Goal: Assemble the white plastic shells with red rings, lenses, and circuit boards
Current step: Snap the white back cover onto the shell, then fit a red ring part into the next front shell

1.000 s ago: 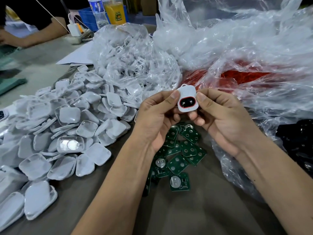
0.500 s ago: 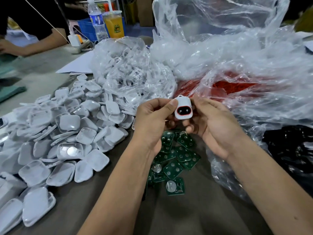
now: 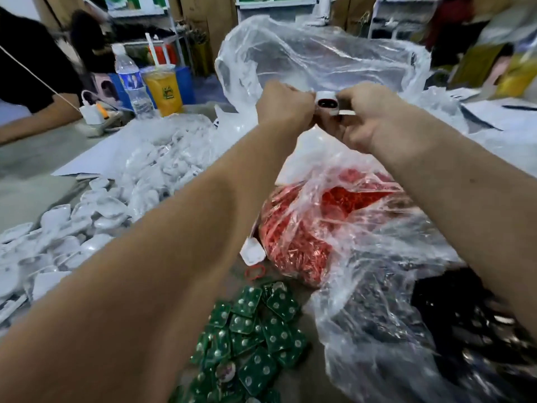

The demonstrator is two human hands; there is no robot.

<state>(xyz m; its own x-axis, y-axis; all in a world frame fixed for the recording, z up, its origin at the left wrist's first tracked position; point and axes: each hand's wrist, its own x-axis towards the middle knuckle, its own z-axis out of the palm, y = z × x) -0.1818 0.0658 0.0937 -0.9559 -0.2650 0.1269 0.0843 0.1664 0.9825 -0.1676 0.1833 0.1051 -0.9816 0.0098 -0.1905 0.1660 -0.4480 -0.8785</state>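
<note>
Left hand (image 3: 286, 107) and right hand (image 3: 367, 114) are both reaching far out over the surface (image 3: 32, 158), fingers curled, pinching one white shell (image 3: 327, 103) between them. I'm seeing its red ring with the dark lens facing the camera. Right hand is also touching a thin white piece (image 3: 345, 112) at the shell's right edge; I can't tell what it is. The shell is hanging above the clear bag of red rings (image 3: 316, 228), in front of a big empty-looking clear bag (image 3: 319, 56). Green circuit boards (image 3: 255, 338) are lying in a heap near me, one loose red ring (image 3: 255, 271) and a single white shell piece (image 3: 252, 251) just beyond them. White shell pile (image 3: 58, 245) is sitting on the left. Bottle (image 3: 132, 82) and orange drink cup (image 3: 162, 88) are standing far left.
</note>
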